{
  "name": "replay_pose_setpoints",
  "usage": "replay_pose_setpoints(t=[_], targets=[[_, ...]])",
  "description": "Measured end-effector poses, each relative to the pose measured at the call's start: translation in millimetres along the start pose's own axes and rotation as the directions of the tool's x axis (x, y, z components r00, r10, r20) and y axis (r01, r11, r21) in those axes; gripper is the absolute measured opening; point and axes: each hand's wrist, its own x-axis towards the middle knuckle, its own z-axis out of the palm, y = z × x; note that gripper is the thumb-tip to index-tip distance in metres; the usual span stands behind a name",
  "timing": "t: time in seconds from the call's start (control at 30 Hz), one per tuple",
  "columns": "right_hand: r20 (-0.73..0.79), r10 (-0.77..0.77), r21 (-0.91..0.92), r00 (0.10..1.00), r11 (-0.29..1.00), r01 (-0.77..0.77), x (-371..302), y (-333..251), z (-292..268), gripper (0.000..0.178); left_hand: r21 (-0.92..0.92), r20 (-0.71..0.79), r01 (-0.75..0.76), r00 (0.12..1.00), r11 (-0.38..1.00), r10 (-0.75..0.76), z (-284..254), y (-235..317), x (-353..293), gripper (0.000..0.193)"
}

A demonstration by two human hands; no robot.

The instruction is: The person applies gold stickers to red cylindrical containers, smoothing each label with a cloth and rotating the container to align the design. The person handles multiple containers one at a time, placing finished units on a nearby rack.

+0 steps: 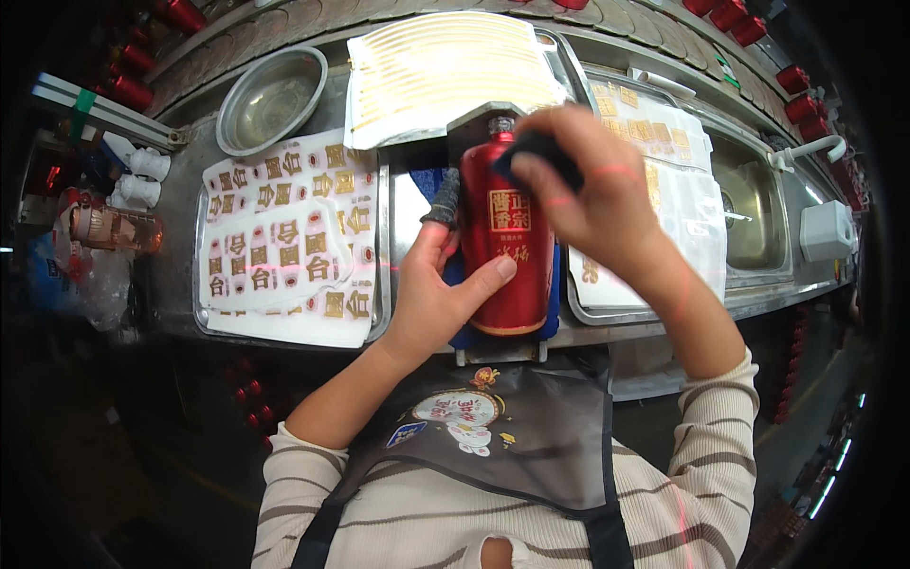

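Close in, a dark apron [559, 446] covers the person's striped top, and just beyond it the red bottle [507, 299] rests on a blue-lined holder [552, 321], neck pointing away. The left hand [427, 294] is wrapped around the bottle's left side, thumb across its front, with a dark cover [444, 199] on a finger. The right hand [597, 185] grips a dark pad [548, 156] at the bottle's upper right, hiding that shoulder and part of the label [510, 211]. Close on either side, a left tray [384, 237] and a right tray [607, 316] carry label sheets, hemming in the holder on the metal surface [175, 228]. A striped sheet [445, 76] lies behind the bottle, with a metal bowl [225, 133] to its left. Off to the right are a sink [763, 204], a pale tap [806, 152] and a white jug [827, 230]. Farthest back, a slatted conveyor [313, 14] runs across, with more red bottles [730, 14] beyond it.
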Motion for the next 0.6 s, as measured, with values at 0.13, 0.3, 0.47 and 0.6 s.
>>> replay_pose_setpoints(t=[0.13, 0.3, 0.47, 0.6], targets=[[0.177, -0.492, -0.193, 0.853, 0.832, 0.52, -31, -7, -14, 0.016, -0.182, 0.054, 0.016, 0.999, 0.983, -0.006, -2, 2, -2, 0.054], [0.19, -0.165, 0.167, 0.968, 0.977, 0.133, 2, -5, -3, 0.018, -0.371, 0.117, 0.077, 0.992, 0.926, -0.035, -10, 0, 0, 0.051], [0.41, -0.641, 0.104, 0.649, 0.739, 0.665, -35, -27, -2, 0.013, -0.478, 0.1, 0.087, 0.994, 0.874, -0.045, -18, -16, 1, 0.032], [0.039, -0.045, 0.188, 0.998, 0.982, 0.037, -22, 3, -4, 0.024, -0.387, 0.098, 0.07, 0.995, 0.919, -0.035, -14, -15, 2, 0.032]])
